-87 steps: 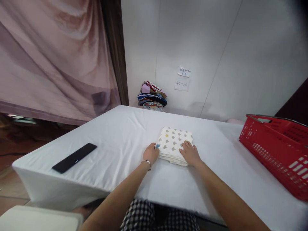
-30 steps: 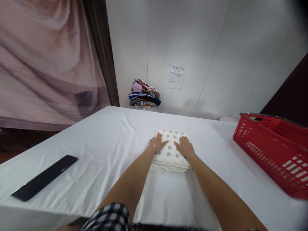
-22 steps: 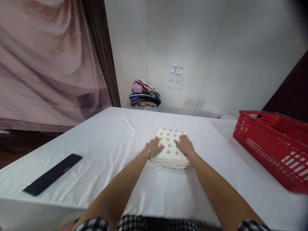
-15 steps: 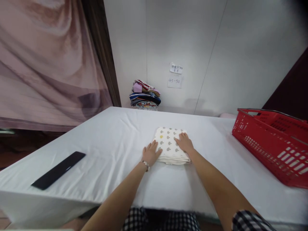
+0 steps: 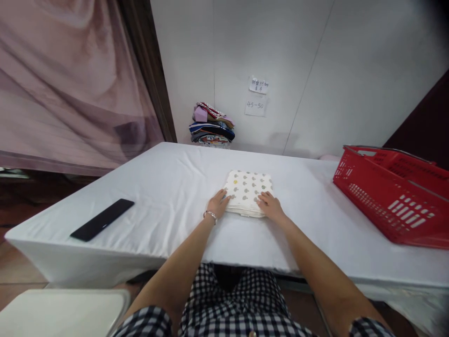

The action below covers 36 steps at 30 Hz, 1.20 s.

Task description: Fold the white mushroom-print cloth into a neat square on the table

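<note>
It looks like a makeshift workroom: a white-clothed table [image 5: 157, 187], handwritten paper signs [image 5: 255, 105] on plain wall panels [image 5: 273, 42], and a large draped curtain [image 5: 70, 84]. A red plastic shopping basket [image 5: 382, 201] adds a shop-like touch.

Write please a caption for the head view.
Left hand and right hand touch the near end of a folded, patterned cloth on a white-covered table, red basket at right.

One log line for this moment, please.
left hand: on cloth's left edge | right hand: on cloth's right corner | cloth: folded, on table
</note>
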### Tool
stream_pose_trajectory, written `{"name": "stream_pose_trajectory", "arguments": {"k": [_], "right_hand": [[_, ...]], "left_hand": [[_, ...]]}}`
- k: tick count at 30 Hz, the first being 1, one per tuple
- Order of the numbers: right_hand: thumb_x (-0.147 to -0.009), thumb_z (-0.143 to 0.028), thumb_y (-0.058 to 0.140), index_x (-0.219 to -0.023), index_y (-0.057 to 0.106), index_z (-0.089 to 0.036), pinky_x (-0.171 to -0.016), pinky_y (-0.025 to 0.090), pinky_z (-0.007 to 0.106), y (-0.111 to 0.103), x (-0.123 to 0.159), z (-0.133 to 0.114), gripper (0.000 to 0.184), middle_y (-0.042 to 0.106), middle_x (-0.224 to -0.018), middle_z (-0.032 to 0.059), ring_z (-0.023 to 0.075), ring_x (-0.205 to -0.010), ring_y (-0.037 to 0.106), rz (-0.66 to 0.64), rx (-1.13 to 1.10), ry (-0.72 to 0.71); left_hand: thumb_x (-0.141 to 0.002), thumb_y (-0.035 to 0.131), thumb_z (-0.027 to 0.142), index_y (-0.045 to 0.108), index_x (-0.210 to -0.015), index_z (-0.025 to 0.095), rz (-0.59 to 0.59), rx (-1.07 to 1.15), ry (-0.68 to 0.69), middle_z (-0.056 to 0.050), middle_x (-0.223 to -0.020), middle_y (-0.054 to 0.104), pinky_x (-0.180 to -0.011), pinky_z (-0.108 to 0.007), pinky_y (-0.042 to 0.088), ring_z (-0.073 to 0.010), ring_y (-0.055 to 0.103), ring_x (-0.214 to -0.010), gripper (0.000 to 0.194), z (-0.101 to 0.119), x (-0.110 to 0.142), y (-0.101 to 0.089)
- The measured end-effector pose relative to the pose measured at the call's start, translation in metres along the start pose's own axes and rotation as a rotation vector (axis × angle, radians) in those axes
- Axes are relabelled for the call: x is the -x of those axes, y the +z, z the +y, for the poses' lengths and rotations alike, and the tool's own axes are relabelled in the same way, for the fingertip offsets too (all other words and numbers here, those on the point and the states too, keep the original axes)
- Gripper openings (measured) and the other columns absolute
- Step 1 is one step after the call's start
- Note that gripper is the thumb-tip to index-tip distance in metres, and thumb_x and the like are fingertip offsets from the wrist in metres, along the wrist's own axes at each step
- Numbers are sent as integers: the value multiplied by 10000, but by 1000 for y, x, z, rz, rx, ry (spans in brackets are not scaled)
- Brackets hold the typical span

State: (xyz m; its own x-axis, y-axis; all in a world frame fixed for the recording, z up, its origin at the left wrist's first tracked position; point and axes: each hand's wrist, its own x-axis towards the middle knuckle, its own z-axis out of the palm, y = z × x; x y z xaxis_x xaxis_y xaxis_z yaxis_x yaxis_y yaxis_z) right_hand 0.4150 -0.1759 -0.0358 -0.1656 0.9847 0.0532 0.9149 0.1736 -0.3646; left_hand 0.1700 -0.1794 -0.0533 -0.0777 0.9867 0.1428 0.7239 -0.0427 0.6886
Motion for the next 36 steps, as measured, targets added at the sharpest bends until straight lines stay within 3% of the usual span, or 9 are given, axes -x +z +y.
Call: {"name": "stream_pose_trajectory", "arguments": {"k": [6, 9, 14, 25, 36], "right_hand": [[-905, -384, 241, -1172, 563, -232, -1050, 178, 394, 14, 28, 6, 445, 494, -1303, 34, 204, -1278, 313, 268, -118, -77], [-897, -366, 295, -1094, 602, -229, -1046, 153, 432, 14, 30, 3, 390, 577, -1200, 46, 220, -1218, 398, 346, -159, -137], [-885, -322, 384, -966, 632, -238, -1025, 198, 438, 20, 31, -2, 274, 650, -1022, 33, 193, -1048, 532, 458, -219, -367], [-875, -287, 462, -953, 639, -237, -904, 337, 381, 21, 30, -5, 200, 642, -1016, 45, 197, -963, 541, 444, -96, -466], [-889, -258, 427, -844, 634, -218, -865, 344, 367, 24, 30, -11, 215, 658, -878, 34, 184, -869, 549, 497, -165, -411]], "left_hand": [[-794, 544, 441, 588, -1149, 264, 46, 80, 16, 10, -1411, 360, -1036, -261, 351, -187, 385, -1254, 400, -8, 13, -1], [-754, 603, 425, 629, -1088, 263, 90, 64, 130, -2, -1431, 318, -1065, -312, 324, -216, 345, -1279, 372, -12, 19, 1], [-769, 595, 337, 685, -955, 267, 169, -30, 316, -6, -1356, 429, -1076, -421, 302, -246, 317, -1292, 218, -13, 23, 6], [-788, 574, 279, 671, -966, 262, 190, -107, 432, -23, -1188, 588, -1022, -443, 358, -225, 434, -1202, 203, -12, 22, 11], [-740, 622, 285, 699, -781, 255, 182, 96, 290, -7, -1075, 632, -989, -401, 400, -198, 503, -1096, 92, -7, 18, 11]]}}
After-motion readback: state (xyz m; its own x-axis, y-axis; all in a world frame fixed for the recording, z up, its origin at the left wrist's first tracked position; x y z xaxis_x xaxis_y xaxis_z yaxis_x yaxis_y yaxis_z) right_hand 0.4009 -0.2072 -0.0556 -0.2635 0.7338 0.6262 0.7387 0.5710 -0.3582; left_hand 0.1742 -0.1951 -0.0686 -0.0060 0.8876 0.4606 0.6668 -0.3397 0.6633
